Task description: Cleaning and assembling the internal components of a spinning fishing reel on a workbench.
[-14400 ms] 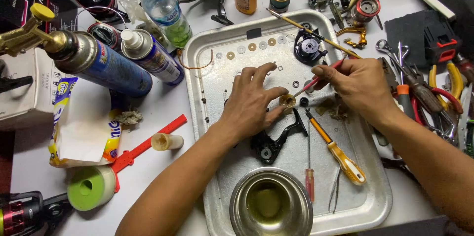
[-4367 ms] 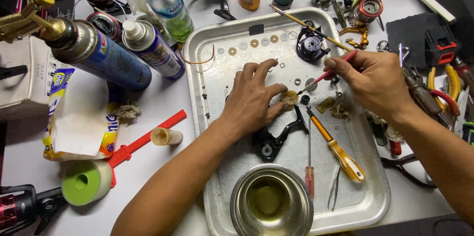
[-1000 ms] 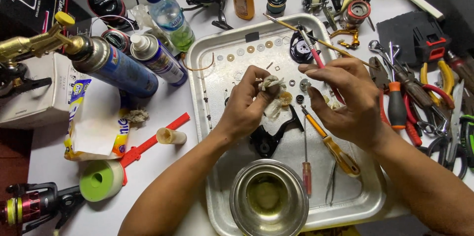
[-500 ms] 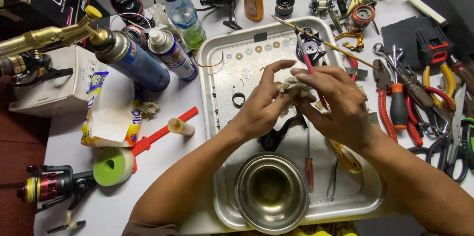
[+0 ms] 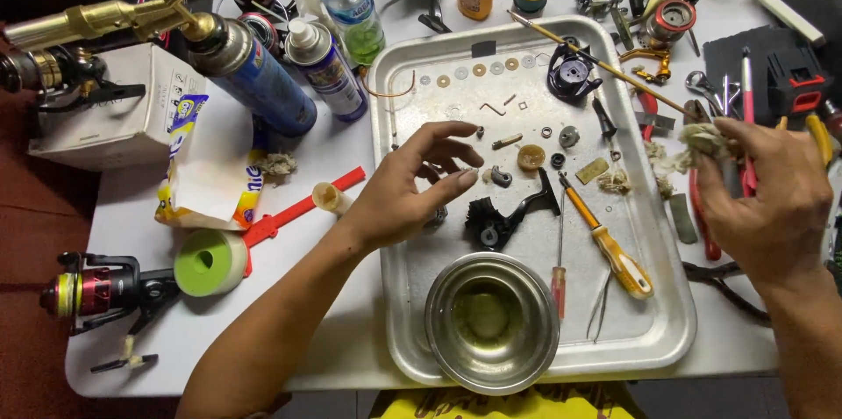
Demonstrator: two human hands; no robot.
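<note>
The left hand (image 5: 412, 186) is hovering over the metal tray (image 5: 675, 331), fingers spread apart and empty, just left of the small grey part (image 5: 501, 177) and the round tan gear (image 5: 530, 157). These are lying toward its fingertips, so the left hand is the nearer one. The right hand (image 5: 767, 195) is closing on a dirty rag (image 5: 706, 140), out beyond the tray's right rim above the pliers. Half a second ago both hands were together over the tray's middle; now they are well apart.
</note>
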